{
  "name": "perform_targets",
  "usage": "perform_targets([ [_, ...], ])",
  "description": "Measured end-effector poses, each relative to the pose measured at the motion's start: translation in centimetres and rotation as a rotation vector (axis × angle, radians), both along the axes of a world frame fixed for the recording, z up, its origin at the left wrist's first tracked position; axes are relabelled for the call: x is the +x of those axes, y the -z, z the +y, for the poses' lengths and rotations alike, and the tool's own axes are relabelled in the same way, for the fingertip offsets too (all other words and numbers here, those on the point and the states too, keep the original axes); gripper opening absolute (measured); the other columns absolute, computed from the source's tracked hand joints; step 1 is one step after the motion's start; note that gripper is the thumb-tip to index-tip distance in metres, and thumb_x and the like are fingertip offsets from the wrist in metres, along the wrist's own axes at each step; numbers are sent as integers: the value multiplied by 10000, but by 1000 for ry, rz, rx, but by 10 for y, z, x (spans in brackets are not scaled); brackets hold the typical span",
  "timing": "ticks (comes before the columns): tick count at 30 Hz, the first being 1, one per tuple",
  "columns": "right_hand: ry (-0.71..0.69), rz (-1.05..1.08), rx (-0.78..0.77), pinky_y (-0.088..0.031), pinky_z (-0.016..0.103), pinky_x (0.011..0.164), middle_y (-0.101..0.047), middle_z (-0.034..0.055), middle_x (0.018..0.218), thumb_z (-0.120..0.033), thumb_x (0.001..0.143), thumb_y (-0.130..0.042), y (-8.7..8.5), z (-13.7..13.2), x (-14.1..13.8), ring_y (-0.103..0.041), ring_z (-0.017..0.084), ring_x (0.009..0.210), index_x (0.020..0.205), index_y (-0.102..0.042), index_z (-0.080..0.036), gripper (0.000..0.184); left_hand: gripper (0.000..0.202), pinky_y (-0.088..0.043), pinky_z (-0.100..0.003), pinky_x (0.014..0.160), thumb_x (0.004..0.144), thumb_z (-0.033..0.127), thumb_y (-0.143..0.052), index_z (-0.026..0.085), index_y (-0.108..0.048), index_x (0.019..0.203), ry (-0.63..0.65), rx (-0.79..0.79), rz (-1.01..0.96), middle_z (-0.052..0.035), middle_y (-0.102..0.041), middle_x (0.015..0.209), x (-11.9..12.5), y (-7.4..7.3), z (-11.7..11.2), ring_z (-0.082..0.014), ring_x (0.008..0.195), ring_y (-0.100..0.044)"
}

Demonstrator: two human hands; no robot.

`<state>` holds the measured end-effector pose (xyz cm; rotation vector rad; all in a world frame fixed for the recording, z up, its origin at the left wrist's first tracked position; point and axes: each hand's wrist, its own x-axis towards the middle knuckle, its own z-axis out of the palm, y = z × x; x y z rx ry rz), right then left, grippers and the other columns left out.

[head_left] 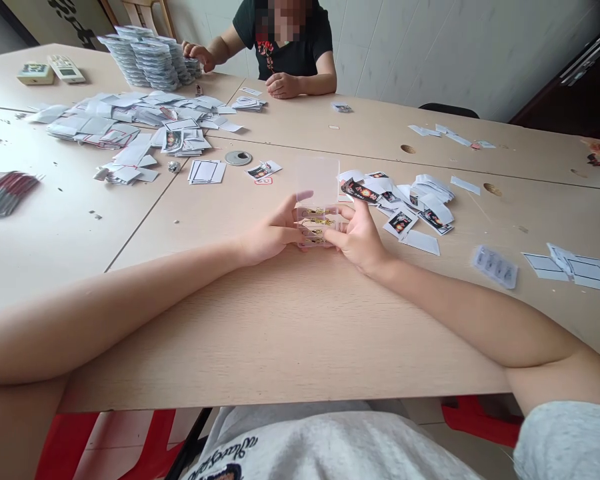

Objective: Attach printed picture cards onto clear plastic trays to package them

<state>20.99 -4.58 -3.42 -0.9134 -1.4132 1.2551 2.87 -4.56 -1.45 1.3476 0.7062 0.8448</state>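
Between my two hands is a small clear plastic compartment box (318, 230), its transparent lid (318, 181) raised. Small gold-coloured hooks or similar pieces lie in its compartments; their exact kind is hard to make out. My left hand (275, 233) grips the box's left side, thumb on the front edge. On the right side, my right hand (357, 237) holds the box with its thumb near the compartments. A dark printed label (360, 191) shows at the right hand's fingertips; whether it is pinched there I cannot tell. Just beyond lies a loose pile of printed labels (403, 222).
A closed clear box (496, 265) and white cards (575, 267) lie at right. Left are heaped paper packets (100, 120), stacked clear boxes (153, 63) and a round metal lid (239, 157). Across the table sits a person in a dark shirt (300, 40), one hand by the stack.
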Motion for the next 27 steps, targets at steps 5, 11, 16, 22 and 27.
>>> perform_targets([
  [5, -65, 27, 6, -593, 382, 712, -512, 89, 1268, -291, 704, -704, -1, -2, 2, -641, 226, 947, 1246, -302, -298, 676, 906, -493, -325, 710, 682, 79, -601, 251, -150, 1448, -54, -7, 3, -144, -535, 1248, 1, -3, -2, -194, 886, -610],
  [11, -87, 107, -49, -593, 399, 726, -566, 82, 1228, -399, 762, -686, -4, -2, 3, -646, 237, 958, 1206, -361, -274, 564, 851, -489, -312, 726, 700, 76, -600, 282, -211, 1429, -31, 23, -32, -123, -514, 1284, 2, -4, -4, -197, 929, -608],
  [16, -71, 134, -44, -597, 400, 737, -575, 87, 1226, -385, 733, -727, -2, -2, 2, -653, 234, 953, 1205, -352, -277, 613, 816, -483, -274, 672, 687, 76, -601, 260, -261, 1405, -40, 13, 7, -120, -515, 1260, 2, -6, -5, -189, 924, -595],
  [22, -65, 125, -33, -598, 397, 700, -596, 80, 1163, -358, 713, -744, -3, -4, 2, -664, 218, 878, 1206, -352, -286, 634, 841, -475, -266, 644, 689, 76, -601, 240, -217, 1419, -17, 26, 2, -147, -499, 1285, 2, -6, -6, -166, 864, -598],
  [27, -46, 99, -35, -579, 397, 752, -616, 72, 1112, -336, 707, -742, -3, -2, 3, -649, 217, 920, 1177, -355, -267, 613, 843, -480, -275, 632, 702, 76, -590, 235, -195, 1429, -34, 35, 18, -151, -506, 1265, 2, -7, -8, -148, 813, -590],
])
